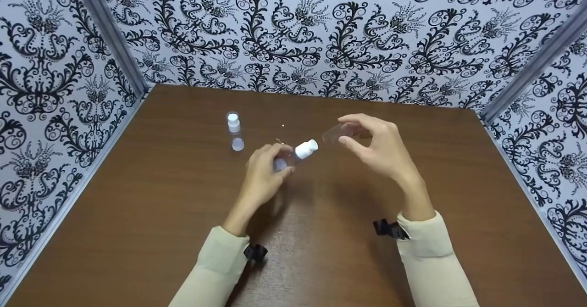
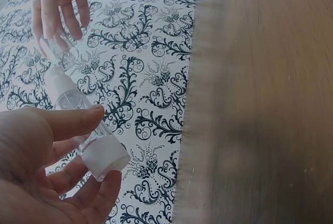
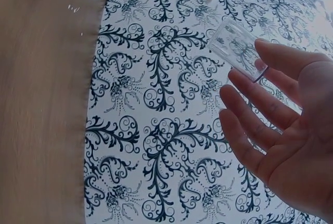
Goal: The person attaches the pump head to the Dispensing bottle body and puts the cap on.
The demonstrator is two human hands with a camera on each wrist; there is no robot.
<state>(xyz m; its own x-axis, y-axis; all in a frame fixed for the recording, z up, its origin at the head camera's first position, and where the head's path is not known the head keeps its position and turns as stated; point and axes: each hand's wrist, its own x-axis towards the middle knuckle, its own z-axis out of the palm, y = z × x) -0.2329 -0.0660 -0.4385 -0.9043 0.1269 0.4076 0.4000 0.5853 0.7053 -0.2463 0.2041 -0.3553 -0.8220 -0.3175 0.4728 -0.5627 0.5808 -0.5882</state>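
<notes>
My left hand (image 1: pixel 266 169) grips a small clear pump bottle (image 2: pixel 106 156) around its body. Its white pump head (image 1: pixel 306 148) is uncovered and tilts up toward the right. Across from it, my right hand (image 1: pixel 383 146) pinches a clear plastic cap (image 3: pixel 237 47) between thumb and fingers. The cap is held apart from the bottle, its free end facing the pump head. A second clear pump bottle (image 1: pixel 235 132), with a white top and a white base, is on the table left of my left hand.
The brown wooden table (image 1: pixel 160 197) is enclosed by panels (image 1: pixel 293 36) with black scroll patterns and grey metal corner posts. A few tiny light specks (image 1: pixel 279 141) dot the table just behind my left hand.
</notes>
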